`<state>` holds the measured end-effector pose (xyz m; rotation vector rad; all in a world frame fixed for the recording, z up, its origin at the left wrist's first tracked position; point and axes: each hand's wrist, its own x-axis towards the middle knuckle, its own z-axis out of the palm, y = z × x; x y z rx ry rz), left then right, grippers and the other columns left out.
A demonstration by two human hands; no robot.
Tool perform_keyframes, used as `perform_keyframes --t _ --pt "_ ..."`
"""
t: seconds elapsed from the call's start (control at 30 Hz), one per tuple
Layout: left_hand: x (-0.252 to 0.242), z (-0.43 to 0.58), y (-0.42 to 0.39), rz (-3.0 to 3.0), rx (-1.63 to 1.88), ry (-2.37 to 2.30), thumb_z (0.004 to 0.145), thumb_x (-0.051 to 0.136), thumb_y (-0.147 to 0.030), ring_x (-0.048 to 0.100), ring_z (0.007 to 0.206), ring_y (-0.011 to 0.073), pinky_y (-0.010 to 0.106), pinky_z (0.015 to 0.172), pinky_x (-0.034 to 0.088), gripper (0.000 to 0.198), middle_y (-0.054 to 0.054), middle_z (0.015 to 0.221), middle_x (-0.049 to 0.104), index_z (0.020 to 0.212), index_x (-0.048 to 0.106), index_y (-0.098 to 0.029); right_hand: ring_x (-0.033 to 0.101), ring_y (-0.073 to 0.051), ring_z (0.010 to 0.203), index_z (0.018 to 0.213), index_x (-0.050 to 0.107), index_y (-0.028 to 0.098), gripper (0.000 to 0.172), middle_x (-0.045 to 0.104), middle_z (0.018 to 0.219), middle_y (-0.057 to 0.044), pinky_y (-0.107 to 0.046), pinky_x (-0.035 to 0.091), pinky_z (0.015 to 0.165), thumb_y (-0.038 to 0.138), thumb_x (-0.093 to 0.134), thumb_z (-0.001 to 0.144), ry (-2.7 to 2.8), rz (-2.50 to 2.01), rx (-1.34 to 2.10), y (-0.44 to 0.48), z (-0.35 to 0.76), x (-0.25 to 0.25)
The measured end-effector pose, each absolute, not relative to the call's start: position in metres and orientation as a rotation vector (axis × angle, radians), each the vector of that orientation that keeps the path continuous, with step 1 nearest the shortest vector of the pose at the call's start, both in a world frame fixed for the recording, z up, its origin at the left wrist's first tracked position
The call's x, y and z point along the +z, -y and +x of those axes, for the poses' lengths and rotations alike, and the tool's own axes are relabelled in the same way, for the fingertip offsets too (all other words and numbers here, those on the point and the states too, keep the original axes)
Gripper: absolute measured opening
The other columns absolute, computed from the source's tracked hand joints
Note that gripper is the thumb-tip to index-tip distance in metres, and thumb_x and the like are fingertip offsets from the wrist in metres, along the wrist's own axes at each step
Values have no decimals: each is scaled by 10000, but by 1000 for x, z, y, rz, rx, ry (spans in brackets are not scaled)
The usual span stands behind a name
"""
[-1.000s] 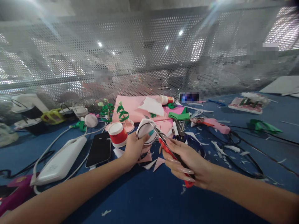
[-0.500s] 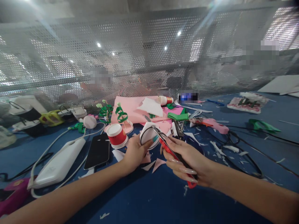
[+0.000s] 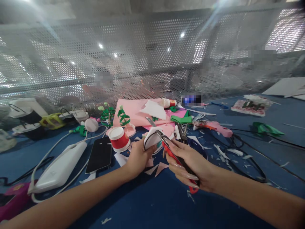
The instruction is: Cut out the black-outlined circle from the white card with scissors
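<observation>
Where the two hands are: the left hand (image 3: 138, 158) and the right hand (image 3: 188, 163) are near each other over the middle of the blue desk (image 3: 154, 205), and each one is closed around something.
White paper piece (image 3: 152, 140): the left hand pinches it tight, near the pink sheet (image 3: 130, 111). It has a curved black line on it.
Red scissors (image 3: 168, 150): the right hand is wrapped around the handles. The blades point up and left and are at the right side of the white paper piece. I cannot tell how wide the blades stand.
Paper cup (image 3: 120, 141): red and white, upside down, just left of the left hand.
Black phone (image 3: 99, 155): flat on the desk, between the paper cup and the white power bank (image 3: 59, 167).
Green paper curls (image 3: 124, 118): standing up behind the paper cup.
Stacked cups (image 3: 168, 102): lying on their side at the back of the pink sheet.
Pink glue gun (image 3: 220, 128): on the right, with a dark cord.
Paper scraps (image 3: 161, 168): little pink and white bits, some lying between the two hands.
</observation>
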<state>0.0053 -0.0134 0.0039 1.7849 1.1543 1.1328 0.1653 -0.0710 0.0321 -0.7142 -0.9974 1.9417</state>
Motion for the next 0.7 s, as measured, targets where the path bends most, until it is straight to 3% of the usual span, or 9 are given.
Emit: perform_keyframes --t 0.3,0.53,0.7 --pt "13 14 12 1255 1172 -1032 554 756 -292 622 620 170 295 600 510 362 20 691 659 835 599 -127 227 -22 186 712 379 210 240 426 389 109 -130 279 192 318 362 925 967 -752 1917 74 163 29" --pt "8 13 9 1409 1196 -1001 630 687 -282 601 647 156 264 603 490 256 14 700 654 825 613 -132 204 -20 177 695 360 214 254 407 366 113 -128 270 190 313 346 929 973 -718 1969 75 165 31" --pt "4 10 12 1612 1139 -1069 685 644 -298 513 537 117 210 486 409 259 -8 630 608 889 618 -141 227 -29 171 722 369 214 227 430 371 113 -129 278 182 306 350 929 964 -688 1966 76 165 33"
